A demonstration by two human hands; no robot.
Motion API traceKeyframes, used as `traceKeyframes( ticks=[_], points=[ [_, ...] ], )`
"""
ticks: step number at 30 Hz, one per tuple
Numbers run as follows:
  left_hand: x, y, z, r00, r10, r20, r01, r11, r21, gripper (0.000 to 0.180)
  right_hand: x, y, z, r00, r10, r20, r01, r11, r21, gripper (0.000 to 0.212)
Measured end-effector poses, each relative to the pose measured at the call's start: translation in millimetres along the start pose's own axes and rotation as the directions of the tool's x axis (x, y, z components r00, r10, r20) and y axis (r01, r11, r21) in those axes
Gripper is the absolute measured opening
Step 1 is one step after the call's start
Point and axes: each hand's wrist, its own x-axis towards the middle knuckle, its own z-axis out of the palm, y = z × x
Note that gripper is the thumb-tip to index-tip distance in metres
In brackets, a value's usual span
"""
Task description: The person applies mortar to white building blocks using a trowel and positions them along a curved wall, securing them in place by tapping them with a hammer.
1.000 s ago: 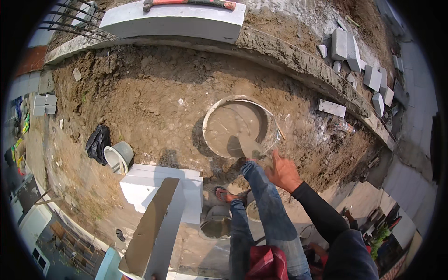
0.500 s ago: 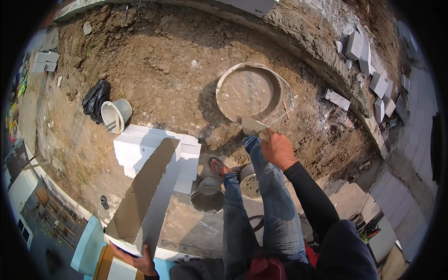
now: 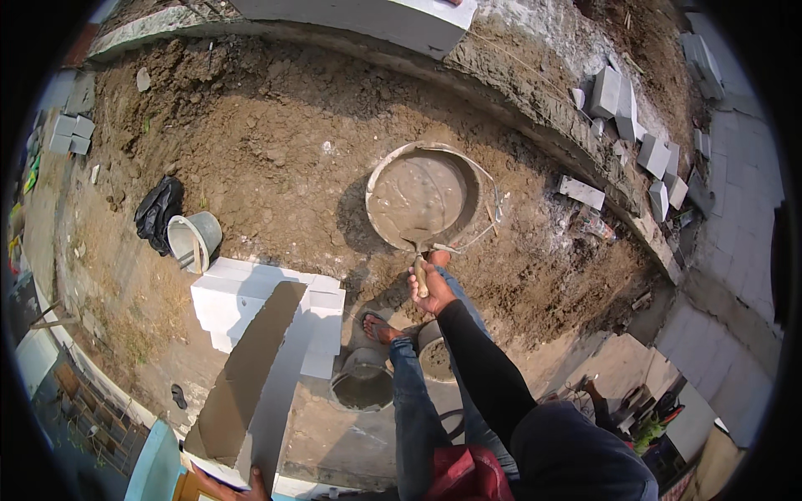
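Observation:
My right hand (image 3: 431, 290) is closed around the wooden handle of a trowel (image 3: 421, 282). The trowel's blade reaches over the near rim of a round bucket (image 3: 374, 219) and dips into the wet grey mortar (image 3: 418, 194) inside, partly hidden there. At the lower left, a long pale building block (image 3: 271, 401) stretches away from me, its upper face coated with a layer of mortar (image 3: 242, 371). My left hand (image 3: 252, 489) grips the near end of this block, thumb against its side; most of the fingers are cut off by the lower edge.
White blocks (image 3: 322, 334) are stacked beyond the coated block. Two more buckets, one of them a grey bucket (image 3: 364, 386), stand by my feet. A pail (image 3: 200, 238) and black plastic bag (image 3: 159, 215) lie left. Loose blocks (image 3: 614, 100) lie beyond a low concrete edge (image 3: 535, 108) at right.
My right hand has moved left from above my knee to the bucket's near rim, and the trowel blade has entered the mortar. My left hand still grips the block. The whole view has shifted slightly.

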Motion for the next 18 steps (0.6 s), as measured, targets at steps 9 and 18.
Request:
traceKeyframes(
  ticks=[9,18],
  points=[
    [0.9,15.2,-3.0,0.984,-0.176,0.019,0.174,0.940,-0.295,0.113,-44.2,-2.6,-16.9,0.974,-0.097,-0.202,-0.009,0.884,-0.468,0.114],
    [26.2,36.3,-39.4,0.948,-0.064,0.312,0.024,0.991,0.131,0.132,-223.0,64.8,-59.0,0.681,-0.716,-0.156,0.122,0.320,-0.939,0.081]
  ],
)
